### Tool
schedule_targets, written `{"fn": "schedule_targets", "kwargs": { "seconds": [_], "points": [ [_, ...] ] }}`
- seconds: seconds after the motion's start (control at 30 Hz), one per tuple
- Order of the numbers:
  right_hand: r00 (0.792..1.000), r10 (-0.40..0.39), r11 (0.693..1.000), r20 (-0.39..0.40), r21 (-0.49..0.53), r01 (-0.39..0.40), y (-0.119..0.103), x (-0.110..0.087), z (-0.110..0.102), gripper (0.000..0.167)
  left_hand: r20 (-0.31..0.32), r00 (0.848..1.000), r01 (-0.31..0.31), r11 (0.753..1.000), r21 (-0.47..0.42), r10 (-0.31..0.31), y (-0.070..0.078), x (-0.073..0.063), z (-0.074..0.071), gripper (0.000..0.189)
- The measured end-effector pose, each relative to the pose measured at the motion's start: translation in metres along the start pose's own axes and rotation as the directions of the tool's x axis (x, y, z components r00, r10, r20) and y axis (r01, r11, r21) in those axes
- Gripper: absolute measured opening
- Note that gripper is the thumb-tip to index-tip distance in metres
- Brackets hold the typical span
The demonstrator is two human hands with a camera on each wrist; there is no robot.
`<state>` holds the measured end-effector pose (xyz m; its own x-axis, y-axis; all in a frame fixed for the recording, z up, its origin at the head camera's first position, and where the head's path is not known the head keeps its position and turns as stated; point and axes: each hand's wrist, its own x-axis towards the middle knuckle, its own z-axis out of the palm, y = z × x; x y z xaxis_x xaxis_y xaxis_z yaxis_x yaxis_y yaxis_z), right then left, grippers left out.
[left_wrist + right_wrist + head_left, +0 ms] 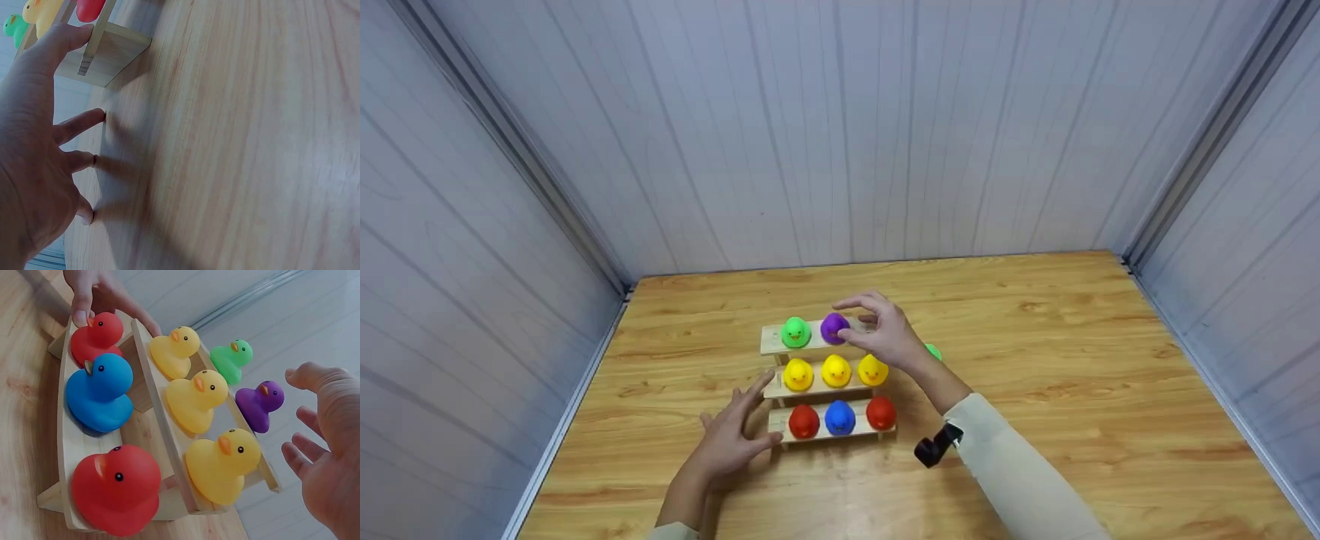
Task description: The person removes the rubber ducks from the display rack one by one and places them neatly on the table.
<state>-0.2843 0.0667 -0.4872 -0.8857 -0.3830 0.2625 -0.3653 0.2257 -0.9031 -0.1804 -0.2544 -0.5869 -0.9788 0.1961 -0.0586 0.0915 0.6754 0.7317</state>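
Note:
A three-step wooden stand point(772, 342) holds rubber ducks. On its top step sit a green duck point(795, 332) and a purple duck point(260, 405). Three yellow ducks fill the middle step, including one yellow duck point(198, 400) at the centre. Along the bottom step, a blue duck point(840, 418) stands between two red ones. My right hand point(889, 334) hovers beside the purple duck with thumb and fingers apart; the right wrist view shows a gap between them. My left hand point(727, 441) spreads at the stand's left end, its thumb point(76, 37) touching the bottom step.
Part of another green object point(934, 351) shows behind my right wrist, to the right of the stand. Wood-grain tabletop point(1072, 360) surrounds the stand, with pale panel walls point(877, 135) at the back and both sides. A black device point(936, 446) hangs at my right sleeve.

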Motion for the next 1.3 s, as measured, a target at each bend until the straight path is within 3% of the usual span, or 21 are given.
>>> {"fn": "schedule_targets", "kwargs": {
  "seconds": [0.37,1.0,1.3],
  "points": [
    [1.0,0.003,0.998,0.027,0.067,-0.005,0.008,0.001,0.01,0.036,0.004,1.0,-0.004,1.0,-0.015,0.004,0.0,0.001,0.0,0.102],
    [1.0,-0.005,0.994,0.028,0.111,0.002,0.012,0.005,0.015,0.03,0.004,1.0,-0.017,1.0,-0.013,0.017,-0.001,0.002,-0.001,0.103],
    [0.999,0.026,0.994,0.033,0.105,-0.029,0.008,0.006,0.015,0.03,0.01,1.0,-0.006,1.0,-0.004,0.006,-0.001,0.003,-0.001,0.104]
  ]
}}
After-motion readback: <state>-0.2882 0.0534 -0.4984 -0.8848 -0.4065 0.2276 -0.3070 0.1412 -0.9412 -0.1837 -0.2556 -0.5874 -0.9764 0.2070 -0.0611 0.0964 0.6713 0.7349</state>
